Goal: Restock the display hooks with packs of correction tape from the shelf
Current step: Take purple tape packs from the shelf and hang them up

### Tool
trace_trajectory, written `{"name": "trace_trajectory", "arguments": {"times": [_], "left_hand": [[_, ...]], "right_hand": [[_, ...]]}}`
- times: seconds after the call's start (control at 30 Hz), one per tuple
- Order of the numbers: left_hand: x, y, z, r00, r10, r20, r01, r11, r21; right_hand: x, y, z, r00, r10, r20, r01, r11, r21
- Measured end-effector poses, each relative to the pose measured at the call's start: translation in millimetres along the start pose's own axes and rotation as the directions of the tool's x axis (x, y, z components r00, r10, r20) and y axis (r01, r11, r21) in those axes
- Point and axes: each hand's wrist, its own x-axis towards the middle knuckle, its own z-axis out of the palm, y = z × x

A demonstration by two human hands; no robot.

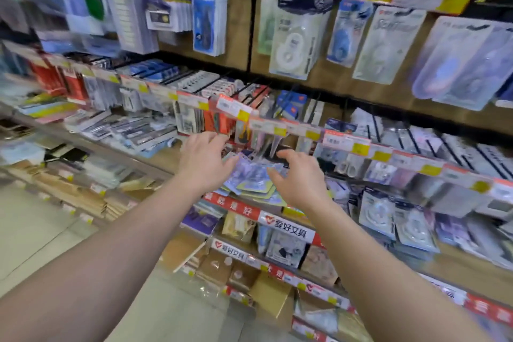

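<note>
A loose pile of correction tape packs [251,178], purple and pale green blister cards, lies on the shelf [155,155] in the middle of the head view. My left hand [204,159] reaches to the pile's left edge with fingers spread and relaxed, holding nothing. My right hand [298,175] hovers at the pile's right side, fingers loosely bent, thumb near the top pack. Above the pile, display hooks [266,108] with price tags carry hanging packs. The picture is blurred by motion.
More correction tape packs [297,41] hang on pegboard hooks at the upper right. A row of price tags [358,144] juts out above the right hand. Lower shelves [288,228] with red labels hold boxes and packs. Pale floor [41,230] lies at the left.
</note>
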Motion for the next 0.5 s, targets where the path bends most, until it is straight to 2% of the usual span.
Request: {"name": "trace_trajectory", "arguments": {"times": [0.1, 0.17, 0.5], "left_hand": [[-4, -17, 18, 0.994, -0.056, 0.092, 0.053, 0.998, 0.035], [-5, -26, 33, 0.984, -0.087, 0.155, 0.078, 0.995, 0.061], [40, -52, 89, 0.934, -0.161, 0.319, 0.140, 0.986, 0.087]], "right_hand": [[3, 8, 27, 0.982, 0.107, 0.158, -0.109, 0.994, 0.006], [8, 14, 41, 0.963, 0.169, 0.209, -0.176, 0.984, 0.011], [67, 44, 97, 0.909, 0.281, 0.307, -0.324, 0.941, 0.099]]}}
